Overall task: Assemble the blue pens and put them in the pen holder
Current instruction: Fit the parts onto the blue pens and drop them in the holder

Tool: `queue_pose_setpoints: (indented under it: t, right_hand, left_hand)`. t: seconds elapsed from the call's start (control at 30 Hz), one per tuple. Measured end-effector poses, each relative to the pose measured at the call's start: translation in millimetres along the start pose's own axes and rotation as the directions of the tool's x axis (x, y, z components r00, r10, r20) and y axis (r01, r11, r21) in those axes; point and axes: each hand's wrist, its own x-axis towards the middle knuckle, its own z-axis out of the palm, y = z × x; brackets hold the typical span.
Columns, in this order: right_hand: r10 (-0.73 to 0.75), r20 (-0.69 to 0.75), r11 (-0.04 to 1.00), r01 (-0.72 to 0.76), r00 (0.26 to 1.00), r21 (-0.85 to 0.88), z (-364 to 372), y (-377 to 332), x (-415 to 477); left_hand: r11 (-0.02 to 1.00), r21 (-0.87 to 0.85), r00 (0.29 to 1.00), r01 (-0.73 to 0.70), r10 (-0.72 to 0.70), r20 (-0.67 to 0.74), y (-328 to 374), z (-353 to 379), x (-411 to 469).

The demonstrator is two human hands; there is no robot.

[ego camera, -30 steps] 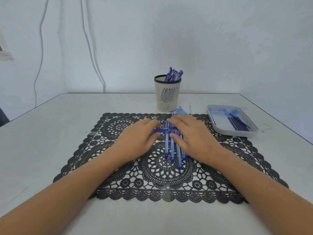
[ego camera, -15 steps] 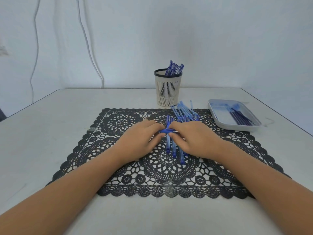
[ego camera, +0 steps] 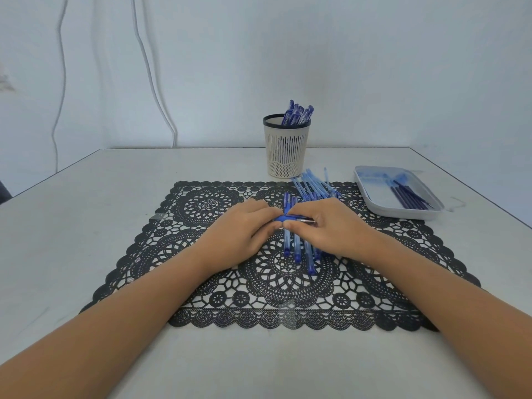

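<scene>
My left hand (ego camera: 241,231) and my right hand (ego camera: 331,226) meet at the middle of a black lace mat (ego camera: 201,283). Between their fingertips they pinch one blue pen (ego camera: 288,218) lying crosswise, the left on its blue cap end and the right on its barrel. Under them several blue pen parts (ego camera: 296,251) lie lengthwise on the mat. More clear blue barrels (ego camera: 312,184) are fanned out behind my right hand. A cream slotted pen holder (ego camera: 286,151) with a dark rim stands behind the mat with several blue pens in it.
A pale grey tray (ego camera: 374,194) at the right holds several dark refills (ego camera: 408,195). The table's right edge runs close past the tray. White cables hang down the wall at the back left.
My hands have closed together on the crosswise pen, so less of it shows between them. The camera has tilted up a little.
</scene>
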Motion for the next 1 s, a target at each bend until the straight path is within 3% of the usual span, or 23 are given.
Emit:
queue_pose_setpoints:
  t: [0.17,0.4,0.63,1.0]
  right_hand:
    - [-0.003,-0.024,1.000,0.003,1.000,-0.004,-1,-1,-1]
    - [-0.075,0.008,0.975,0.075,0.997,-0.207,-5,1,-5]
    - [-0.050,0.110,0.987,0.066,0.993,-0.148,-6,-4,-5]
    - [-0.068,0.055,0.998,0.068,0.996,-0.009,-10,-2,-4]
  left_hand:
    - [0.999,0.030,1.000,-0.020,0.020,-0.004,0,-1,0]
    - [0.980,0.195,0.998,-0.049,0.057,-0.037,5,-3,-2]
    - [0.971,0.228,0.994,-0.068,0.085,-0.063,7,-4,-1]
    - [0.987,0.147,0.994,-0.061,0.073,-0.080,2,-5,0]
